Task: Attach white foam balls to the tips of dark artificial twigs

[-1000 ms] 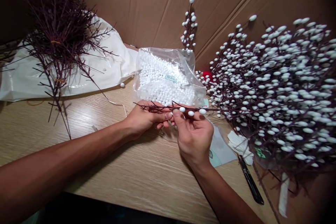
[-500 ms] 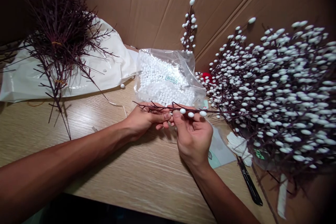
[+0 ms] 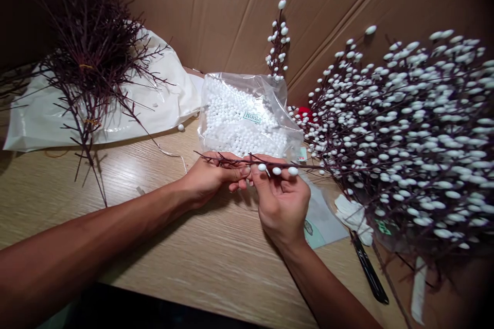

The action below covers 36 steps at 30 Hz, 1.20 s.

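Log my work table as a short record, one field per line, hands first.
Left hand: gripping a dark twig
Right hand: on the same twig, by three white beads
Centre: clear bag of white beads
Left side: bare twig bundle over white plastic
Right side: beaded stems, black-handled tool

Brown cardboard wall [image 3: 162,15], pale wood-grain tabletop [image 3: 181,262], glossy light reflection

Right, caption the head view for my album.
Left hand and right hand hold a dark twig before a bag of white beads.
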Available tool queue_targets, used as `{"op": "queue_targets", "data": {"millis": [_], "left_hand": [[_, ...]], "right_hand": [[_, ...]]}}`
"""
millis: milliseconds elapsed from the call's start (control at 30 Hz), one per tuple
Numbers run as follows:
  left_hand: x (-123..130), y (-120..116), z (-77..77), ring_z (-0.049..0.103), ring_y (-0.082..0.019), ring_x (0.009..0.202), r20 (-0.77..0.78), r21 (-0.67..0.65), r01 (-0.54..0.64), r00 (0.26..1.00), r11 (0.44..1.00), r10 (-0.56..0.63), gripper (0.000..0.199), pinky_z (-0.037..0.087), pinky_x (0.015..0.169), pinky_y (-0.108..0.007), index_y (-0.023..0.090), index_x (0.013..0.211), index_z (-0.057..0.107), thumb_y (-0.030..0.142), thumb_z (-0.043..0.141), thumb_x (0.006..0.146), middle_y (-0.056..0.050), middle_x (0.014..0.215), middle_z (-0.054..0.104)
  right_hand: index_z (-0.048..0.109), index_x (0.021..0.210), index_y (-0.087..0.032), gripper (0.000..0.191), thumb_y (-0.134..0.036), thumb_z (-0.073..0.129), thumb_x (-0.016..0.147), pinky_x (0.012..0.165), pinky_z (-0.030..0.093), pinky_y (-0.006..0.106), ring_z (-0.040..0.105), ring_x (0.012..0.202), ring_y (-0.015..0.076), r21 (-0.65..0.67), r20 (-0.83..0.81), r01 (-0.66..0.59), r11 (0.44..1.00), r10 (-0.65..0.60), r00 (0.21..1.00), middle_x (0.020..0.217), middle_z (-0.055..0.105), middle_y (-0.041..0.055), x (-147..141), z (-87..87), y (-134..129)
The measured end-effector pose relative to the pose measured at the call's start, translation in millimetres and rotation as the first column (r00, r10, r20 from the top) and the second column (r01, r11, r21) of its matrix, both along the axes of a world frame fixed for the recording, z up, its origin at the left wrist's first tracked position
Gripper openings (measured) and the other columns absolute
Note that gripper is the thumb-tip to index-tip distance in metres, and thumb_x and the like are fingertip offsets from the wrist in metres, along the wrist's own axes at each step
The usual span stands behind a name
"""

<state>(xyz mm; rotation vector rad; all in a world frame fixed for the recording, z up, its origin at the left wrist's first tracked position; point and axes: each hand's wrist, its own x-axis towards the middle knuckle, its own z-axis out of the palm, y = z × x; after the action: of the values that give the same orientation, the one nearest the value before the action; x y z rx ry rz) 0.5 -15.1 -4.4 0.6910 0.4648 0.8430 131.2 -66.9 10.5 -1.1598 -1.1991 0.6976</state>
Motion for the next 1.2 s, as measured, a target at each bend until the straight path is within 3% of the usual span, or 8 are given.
{"op": "queue_targets", "data": {"millis": [200, 367, 567, 933, 1200], "left_hand": [[1.7, 0.4, 3.3, 0.059, -0.009, 0.057, 0.002, -0.005, -0.02, 1.0, 1.0, 0.02, 0.031, 0.039, 0.05, -0.02, 0.006, 0.074, 0.077, 0.025, 0.097, 0.06, -0.005, 0.065, 0.067], [0.8, 1.0, 3.9, 0.059, -0.007, 0.058, 0.021, -0.002, 0.028, 0.999, 1.0, -0.028, 0.026, 0.039, 0.049, -0.018, 0.007, 0.081, 0.079, 0.026, 0.093, 0.07, -0.007, 0.074, 0.072], [-0.8, 2.3, 3.0, 0.062, -0.008, 0.06, 0.018, -0.002, 0.044, 0.999, 0.999, -0.044, 0.033, 0.04, 0.05, -0.017, 0.008, 0.095, 0.082, 0.025, 0.094, 0.069, -0.008, 0.078, 0.074], [1.1, 3.1, 0.9, 0.062, -0.008, 0.057, 0.009, 0.04, 0.024, 1.0, 0.999, -0.024, 0.026, 0.043, 0.048, -0.017, 0.008, 0.083, 0.081, 0.024, 0.095, 0.067, -0.008, 0.073, 0.074], [1.5, 2.8, -1.4, 0.063, -0.008, 0.056, 0.004, 0.037, 0.012, 1.0, 0.999, -0.012, 0.03, 0.045, 0.051, -0.018, 0.007, 0.086, 0.081, 0.025, 0.095, 0.066, -0.008, 0.073, 0.075]], "right_hand": [[0.075, 0.099, -0.019, 0.015, -0.025, 0.08, 0.086, 0.075, 0.067, 0.036, 0.078, 0.083, 0.0218, -0.031, -0.073, -0.011, 0.999, 0.009, 0.997, 0.095, 0.079, 0.0073, 12.4, -9.3, 3.9], [0.075, 0.092, -0.019, 0.012, -0.026, 0.081, 0.085, 0.063, 0.064, 0.031, 0.073, 0.064, 0.0164, -0.07, -0.248, -0.086, 0.994, 0.066, 0.967, 0.083, 0.077, 0.0023, 13.4, -7.8, 7.8], [0.075, 0.086, -0.017, 0.02, -0.026, 0.089, 0.076, 0.059, 0.062, 0.026, 0.07, 0.065, 0.0142, -0.082, -0.417, -0.095, 0.992, 0.052, 0.908, 0.081, 0.076, 0.0027, 5.1, 2.7, 8.4], [0.073, 0.088, -0.015, 0.026, -0.029, 0.09, 0.074, 0.063, 0.064, 0.031, 0.066, 0.068, 0.0139, -0.163, -0.47, -0.153, 0.975, 0.059, 0.88, 0.082, 0.073, 0.0025, 8.1, 2.3, 5.0], [0.07, 0.086, -0.017, 0.024, -0.027, 0.089, 0.075, 0.056, 0.062, 0.029, 0.064, 0.058, 0.0121, -0.126, -0.492, -0.195, 0.973, 0.11, 0.864, 0.075, 0.071, 0.0, 2.2, 4.9, 4.3]]}}
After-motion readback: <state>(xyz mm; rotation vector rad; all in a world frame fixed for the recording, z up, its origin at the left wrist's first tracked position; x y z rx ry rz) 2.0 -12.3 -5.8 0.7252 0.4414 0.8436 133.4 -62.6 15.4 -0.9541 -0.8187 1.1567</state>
